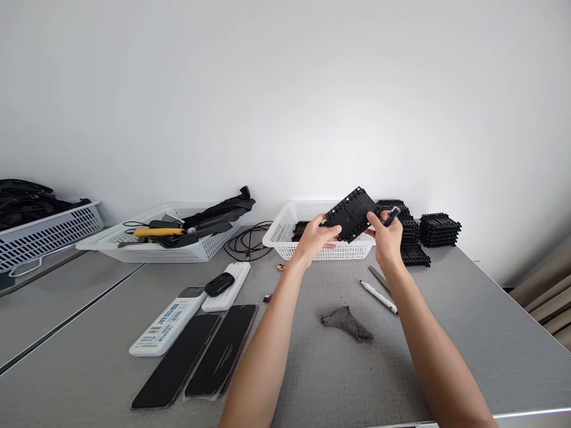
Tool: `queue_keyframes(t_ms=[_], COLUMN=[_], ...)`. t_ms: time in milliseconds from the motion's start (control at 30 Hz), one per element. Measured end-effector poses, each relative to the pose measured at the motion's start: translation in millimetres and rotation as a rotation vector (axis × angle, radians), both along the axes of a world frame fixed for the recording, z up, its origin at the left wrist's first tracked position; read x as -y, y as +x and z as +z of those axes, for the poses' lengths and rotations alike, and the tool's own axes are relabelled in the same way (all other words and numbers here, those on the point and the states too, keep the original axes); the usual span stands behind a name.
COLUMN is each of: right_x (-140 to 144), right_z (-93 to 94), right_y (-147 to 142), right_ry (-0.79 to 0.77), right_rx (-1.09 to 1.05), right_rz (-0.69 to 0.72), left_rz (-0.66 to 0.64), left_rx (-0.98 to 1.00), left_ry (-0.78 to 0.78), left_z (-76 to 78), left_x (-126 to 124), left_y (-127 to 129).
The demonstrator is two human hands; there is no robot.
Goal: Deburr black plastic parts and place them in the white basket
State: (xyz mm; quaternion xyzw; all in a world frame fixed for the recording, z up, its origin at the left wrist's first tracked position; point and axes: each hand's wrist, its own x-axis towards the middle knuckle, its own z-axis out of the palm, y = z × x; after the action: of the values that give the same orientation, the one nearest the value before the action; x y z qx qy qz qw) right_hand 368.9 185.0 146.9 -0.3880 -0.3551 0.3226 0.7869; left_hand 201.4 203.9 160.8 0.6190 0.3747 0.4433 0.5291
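Black ribbed panel (352,214) held tilted above white basket (321,238) at far counter (468,333): left hand (317,236) grip steadies its lower edge, right hand (387,235) grip clenches panel corner plus small dark tool (391,216).

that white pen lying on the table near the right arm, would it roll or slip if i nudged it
The white pen looks round and smooth, so a sideways nudge would probably roll it across the flat grey table. It looks thin and light, so it should lift easily. The grey cloth beside it lies apart and likely would not stop it.
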Motion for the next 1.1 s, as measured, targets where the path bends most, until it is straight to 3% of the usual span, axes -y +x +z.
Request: queue_keyframes(t_ms=[200,333,600,767,867,967,1100], right_x=[-4.6,-5.0,-2.9,6.4,14.6,18.7,17.2], right_z=[-3.0,-3.3,-2.3,3.4,10.5,16.5,19.0], right_y=[15.6,19.3,16.2,6.7,-0.7,-6.8,-15.5], right_ry=[-0.015,0.014,0.047,0.005,0.031,0.063,0.025], right_rx=[0.260,0.446,0.482,0.627,0.578,0.399,0.139], right_rz=[0.010,0.009,0.055,-0.130,-0.239,-0.095,0.388], left_rz=[0.106,0.040,-0.028,0.083,0.133,0.146,0.118], left_rx=[-0.170,-0.133,-0.157,-0.111,-0.091,-0.055,-0.010], left_ry=[0.193,0.200,0.234,0.214,0.202,0.202,0.170], left_z=[-4.4,-7.3,-9.1,-16.6,-18.4,-17.8,-16.6], left_x=[-4.0,-3.8,-5.1,-11.6,-15.1,-16.6,-15.7], left_y=[-2.6,-2.2,-0.9,1.1,0.1,-1.5,-1.1])
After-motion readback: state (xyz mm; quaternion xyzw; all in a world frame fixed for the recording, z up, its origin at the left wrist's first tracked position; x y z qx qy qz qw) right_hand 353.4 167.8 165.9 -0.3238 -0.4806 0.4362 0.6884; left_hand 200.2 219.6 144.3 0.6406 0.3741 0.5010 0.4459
